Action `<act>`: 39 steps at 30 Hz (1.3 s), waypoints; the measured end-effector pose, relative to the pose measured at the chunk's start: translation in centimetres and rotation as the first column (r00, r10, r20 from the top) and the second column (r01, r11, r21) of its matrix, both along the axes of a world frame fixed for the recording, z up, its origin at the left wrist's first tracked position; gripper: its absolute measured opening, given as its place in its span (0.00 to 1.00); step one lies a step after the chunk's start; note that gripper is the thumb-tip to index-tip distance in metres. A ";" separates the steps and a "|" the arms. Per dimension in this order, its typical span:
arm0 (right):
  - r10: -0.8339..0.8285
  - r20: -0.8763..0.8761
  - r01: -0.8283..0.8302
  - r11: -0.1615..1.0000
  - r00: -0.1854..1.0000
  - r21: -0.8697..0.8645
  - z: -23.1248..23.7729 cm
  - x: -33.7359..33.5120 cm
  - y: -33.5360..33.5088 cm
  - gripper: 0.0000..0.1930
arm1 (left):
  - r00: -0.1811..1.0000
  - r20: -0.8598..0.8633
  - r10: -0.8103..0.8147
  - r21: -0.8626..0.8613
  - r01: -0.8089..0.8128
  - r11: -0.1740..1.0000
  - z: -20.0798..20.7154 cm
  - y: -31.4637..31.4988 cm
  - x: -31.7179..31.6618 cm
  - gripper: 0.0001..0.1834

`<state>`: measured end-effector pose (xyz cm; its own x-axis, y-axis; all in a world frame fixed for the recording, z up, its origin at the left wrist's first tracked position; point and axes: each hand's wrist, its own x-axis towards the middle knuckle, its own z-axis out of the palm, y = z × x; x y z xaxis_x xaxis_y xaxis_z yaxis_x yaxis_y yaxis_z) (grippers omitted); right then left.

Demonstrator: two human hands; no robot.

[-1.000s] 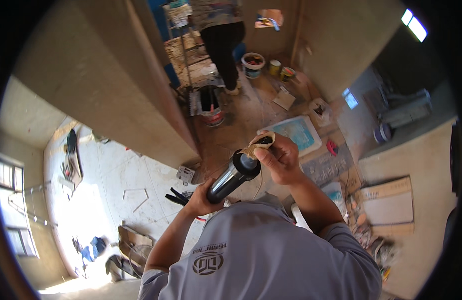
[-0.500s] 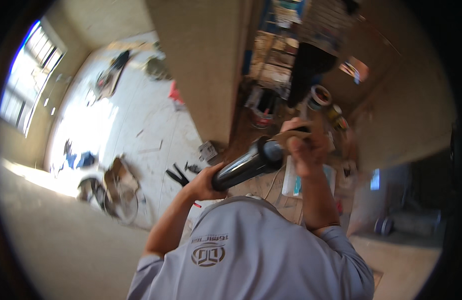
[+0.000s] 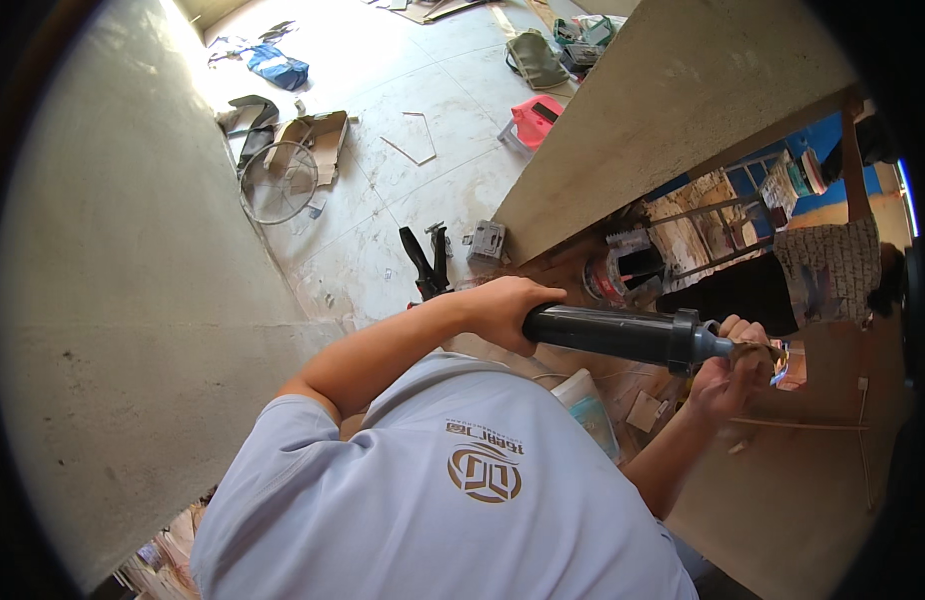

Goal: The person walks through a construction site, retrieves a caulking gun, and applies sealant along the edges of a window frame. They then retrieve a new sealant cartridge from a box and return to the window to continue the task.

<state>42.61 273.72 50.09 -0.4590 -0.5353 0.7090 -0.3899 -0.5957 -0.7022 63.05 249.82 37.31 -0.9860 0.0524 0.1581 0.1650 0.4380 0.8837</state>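
Head view, and here is the left hand (image 3: 511, 308), just right of centre, its forearm slanting up from the lower left and the wrist nearly level. The grip is closed around the near end of a dark tube (image 3: 613, 330), thumb laid along the top. The tube runs right, dipping only a little, to a thick black collar (image 3: 683, 342) and a pale grey nozzle (image 3: 714, 346) right of centre. Over on that side, the right hand (image 3: 728, 380) comes up from the lower right, forearm steep, wrist bent in towards the nozzle, fingers pinched narrow on a crumpled tan piece (image 3: 755, 352) right at the tip.

Now for what's hard to see! The tube's left end is lost inside the left palm, and most of that hand's fingers are tucked out of sight underneath. The right fingers cover part of the tan piece, so whether it touches the nozzle, I cannot tell. The right elbow is hidden behind the pale shirt (image 3: 453, 510). Up from the left wrist, a black-handled tool (image 3: 428, 262) lies on the floor (image 3: 358, 250), its lower end blocked by the forearm. Far right, a co-worker (image 3: 833, 265) fades into the dark rim.
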 end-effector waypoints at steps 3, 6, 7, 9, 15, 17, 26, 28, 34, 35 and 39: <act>-0.185 0.154 0.174 0.981 0.971 0.081 -0.9 -0.5 -0.5 0.13 | 0.976 -0.043 0.212 -0.034 -0.214 0.976 -0.8 1.9 0.7 0.26; -0.291 0.293 0.261 0.956 0.911 0.137 -2.4 -1.3 -0.8 0.12 | 0.878 -0.149 0.455 -0.105 -0.472 0.875 -1.1 4.1 0.8 0.26; -0.281 0.331 0.241 0.958 0.901 0.156 -2.7 -1.4 -0.8 0.12 | 0.852 -0.163 0.498 -0.127 -0.518 0.846 -1.1 4.5 1.0 0.26; -0.228 0.371 0.187 0.972 0.900 0.142 -2.8 -1.4 -0.8 0.14 | 0.840 -0.134 0.526 -0.135 -0.541 0.830 -1.0 4.4 1.6 0.26; -0.143 0.334 0.070 0.973 0.932 0.221 -0.9 0.1 -2.3 0.09 | 0.940 0.027 0.339 -0.047 -0.338 0.940 -0.8 2.7 3.5 0.27; -0.182 0.374 0.091 0.964 0.909 0.248 -0.7 0.5 -3.2 0.07 | 0.881 -0.017 0.473 -0.154 -0.469 0.869 -0.9 3.7 3.9 0.28; -0.001 0.476 -0.094 0.980 0.880 0.175 -0.8 0.7 -5.5 0.06 | 0.847 -0.061 0.527 -0.165 -0.530 0.832 -1.2 1.3 5.7 0.27; -0.044 0.504 -0.071 0.976 0.862 0.207 -0.4 1.1 -6.6 0.08 | 0.891 -0.019 0.453 -0.101 -0.453 0.886 -1.1 -0.4 5.9 0.26; -0.080 0.439 -0.016 0.977 0.895 0.211 1.6 3.0 -12.0 0.09 | 0.813 -0.121 0.569 -0.181 -0.582 0.793 -1.7 -4.3 5.5 0.28; -0.148 0.458 0.031 0.967 0.877 0.253 1.9 3.6 -13.2 0.07 | 0.788 -0.160 0.595 -0.180 -0.616 0.767 -1.7 -5.2 5.4 0.28; -0.231 0.529 0.088 0.956 0.817 0.281 3.1 6.1 -18.7 0.04 | 0.674 -0.276 0.685 -0.152 -0.735 0.661 -2.1 -9.9 6.0 0.28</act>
<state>48.74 255.01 53.17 -0.8263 -0.5354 0.1747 0.0296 -0.3511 -0.9359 69.03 239.94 35.26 -0.6906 -0.5927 0.4144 -0.1415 0.6727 0.7263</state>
